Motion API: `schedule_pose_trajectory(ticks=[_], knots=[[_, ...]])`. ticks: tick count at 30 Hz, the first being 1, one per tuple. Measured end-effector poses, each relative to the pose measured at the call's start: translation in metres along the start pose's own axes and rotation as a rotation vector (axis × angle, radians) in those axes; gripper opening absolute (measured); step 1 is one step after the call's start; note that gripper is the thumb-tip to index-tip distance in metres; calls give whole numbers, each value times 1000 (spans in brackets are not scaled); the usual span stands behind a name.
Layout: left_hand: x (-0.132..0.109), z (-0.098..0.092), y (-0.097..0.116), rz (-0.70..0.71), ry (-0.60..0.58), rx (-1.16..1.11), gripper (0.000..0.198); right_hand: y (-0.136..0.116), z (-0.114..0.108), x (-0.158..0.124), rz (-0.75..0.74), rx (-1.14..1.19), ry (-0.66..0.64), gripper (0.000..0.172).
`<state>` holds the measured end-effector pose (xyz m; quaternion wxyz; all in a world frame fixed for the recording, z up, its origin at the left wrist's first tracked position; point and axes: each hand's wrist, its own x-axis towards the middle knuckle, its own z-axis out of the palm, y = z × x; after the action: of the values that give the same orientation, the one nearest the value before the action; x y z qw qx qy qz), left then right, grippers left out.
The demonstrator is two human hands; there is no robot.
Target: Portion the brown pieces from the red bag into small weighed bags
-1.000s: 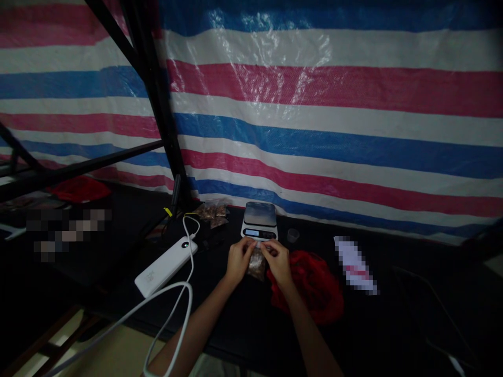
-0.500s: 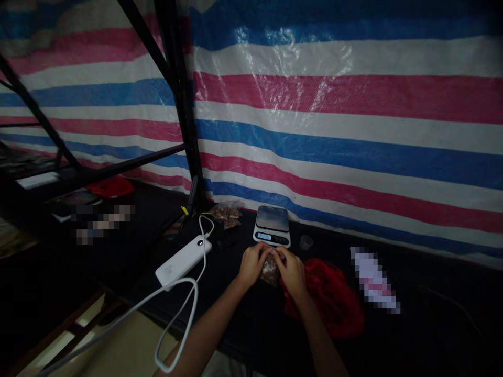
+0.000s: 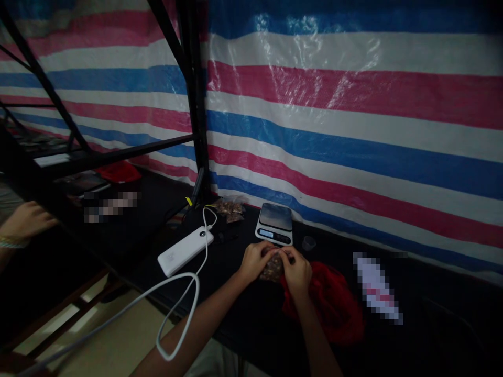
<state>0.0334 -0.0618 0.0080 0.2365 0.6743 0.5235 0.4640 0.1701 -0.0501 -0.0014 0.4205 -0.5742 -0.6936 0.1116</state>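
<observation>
A small clear bag of brown bits [image 3: 272,269] sits upright on the black table between both my hands. My left hand [image 3: 255,260] pinches its top from the left and my right hand [image 3: 296,269] pinches it from the right, fingertips nearly touching. Just behind them stands a small digital kitchen scale [image 3: 275,223] with a lit display and an empty steel plate. A red plastic bag [image 3: 330,301] lies crumpled right of my right hand.
A white power bank [image 3: 184,250] with a white cable [image 3: 173,293] lies to the left. More filled small bags [image 3: 230,206] lie by a black post. A small clear cup [image 3: 308,243] stands right of the scale. Another person's hand [image 3: 27,220] rests at the far left. A striped tarp hangs behind.
The camera has swung left, so another person's hand now shows at the left edge. My hands keep pinching the small bag's top, drawn slightly closer together.
</observation>
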Motion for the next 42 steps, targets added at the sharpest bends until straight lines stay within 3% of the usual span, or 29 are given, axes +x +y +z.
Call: schedule_pose_trajectory(ticks=[7, 12, 19, 28, 31, 34, 36, 39, 42], knots=[[-3, 0, -1, 32, 12, 66, 27, -8, 4, -2, 20, 44, 1, 26], [-3, 0, -4, 28, 82, 8, 27, -2, 12, 3, 104, 314, -54, 27], [0, -1, -8, -73, 133, -87, 26, 2, 13, 6, 189, 542, 23, 30], [-2, -4, -4, -101, 152, 3, 34, -1, 10, 1, 119, 443, 68, 33], [5, -21, -9, -138, 227, 70, 36, -5, 8, -2, 117, 461, 41, 38], [29, -58, -17, -269, 460, 284, 40, -9, 4, -6, 149, 487, 59, 39], [51, -85, -22, -353, 549, 479, 41, -10, 3, -8, 139, 481, 69, 35], [82, -111, -28, -475, 498, 647, 39, -10, 2, -8, 85, 476, 48, 30], [96, -112, -29, -475, 461, 672, 31, -9, 2, -7, 12, 443, 21, 23]])
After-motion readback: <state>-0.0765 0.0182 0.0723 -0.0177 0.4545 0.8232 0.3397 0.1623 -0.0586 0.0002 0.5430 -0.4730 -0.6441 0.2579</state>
